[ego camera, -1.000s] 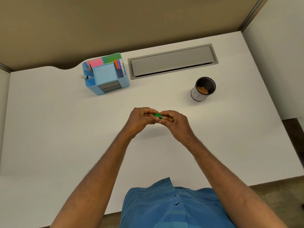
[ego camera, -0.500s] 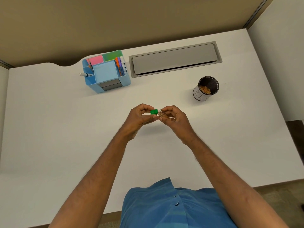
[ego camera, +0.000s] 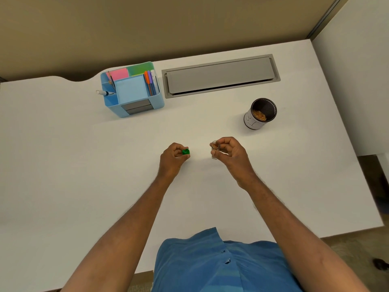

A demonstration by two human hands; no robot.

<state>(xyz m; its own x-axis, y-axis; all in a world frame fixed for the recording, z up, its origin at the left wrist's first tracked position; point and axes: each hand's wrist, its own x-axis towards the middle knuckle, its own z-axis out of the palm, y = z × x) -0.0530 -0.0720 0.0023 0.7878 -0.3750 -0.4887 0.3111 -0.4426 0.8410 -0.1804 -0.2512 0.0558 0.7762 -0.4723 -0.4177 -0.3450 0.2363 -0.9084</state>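
My left hand [ego camera: 173, 155] pinches a small green cap [ego camera: 185, 152] between thumb and fingers, just above the white desk [ego camera: 84, 165]. My right hand [ego camera: 228, 152] grips a small clear vial [ego camera: 215, 149] with brownish contents at its open top, held roughly upright. The cap is off the vial, and the two hands are a short gap apart near the middle of the desk.
A black mesh cup [ego camera: 261, 113] with orange-brown bits inside stands at the right rear. A blue desk organiser [ego camera: 131, 90] with sticky notes and pens sits at the rear left. A grey cable hatch [ego camera: 221, 75] lies along the back edge. A partition wall rises on the right.
The hands were together on the capped vial. The green cap has come off, and the hands have drawn apart, left with the cap, right with the vial.
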